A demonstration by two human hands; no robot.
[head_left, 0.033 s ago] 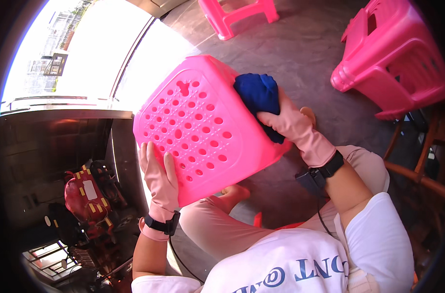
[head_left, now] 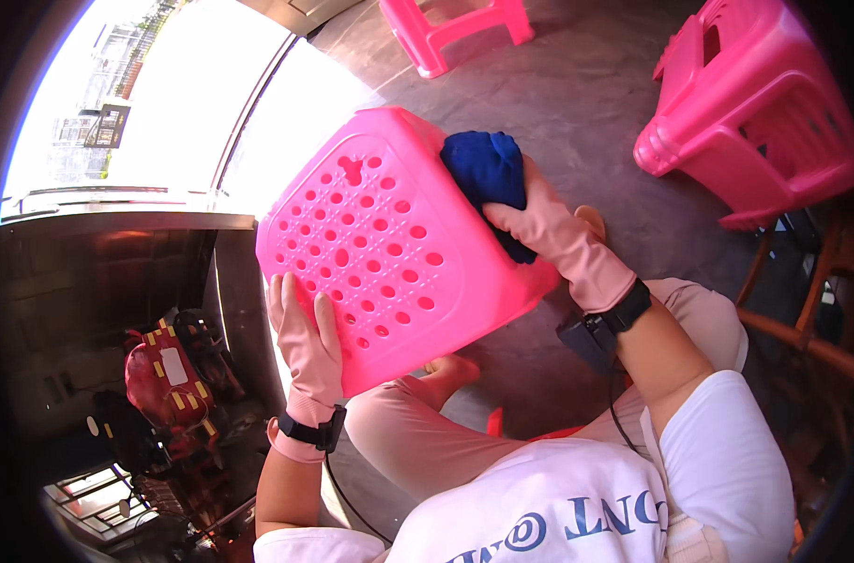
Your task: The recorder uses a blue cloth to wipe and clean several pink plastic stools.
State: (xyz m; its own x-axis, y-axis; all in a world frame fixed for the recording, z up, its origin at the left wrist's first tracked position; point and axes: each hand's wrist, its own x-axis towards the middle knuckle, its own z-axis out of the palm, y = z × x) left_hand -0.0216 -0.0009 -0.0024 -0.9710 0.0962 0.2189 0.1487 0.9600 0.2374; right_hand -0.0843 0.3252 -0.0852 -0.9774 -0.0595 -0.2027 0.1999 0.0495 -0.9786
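Note:
A pink plastic stool (head_left: 394,310) stands tilted in front of me, its seat full of round holes and facing me. My left hand (head_left: 307,352), in a pale pink rubber glove, lies on the seat's near left edge with fingers stretched out and thumb apart. On the stool's right side, my right hand (head_left: 558,230), gloved alike, grips a bunched dark blue cloth (head_left: 488,169) and presses it to the plastic. The fingertips of this hand are partly hidden behind the cloth.
A pile of pink stools (head_left: 764,113) stands at the right, and another pink stool (head_left: 455,28) at the far side. Wooden chair legs (head_left: 807,300) are at the right edge. On the left are a bright glass doorway (head_left: 183,103) and a parked red scooter (head_left: 169,366).
My right hand has slid the blue cloth slightly away from me and to the left along the stool's side. My left hand and the stool have hardly moved.

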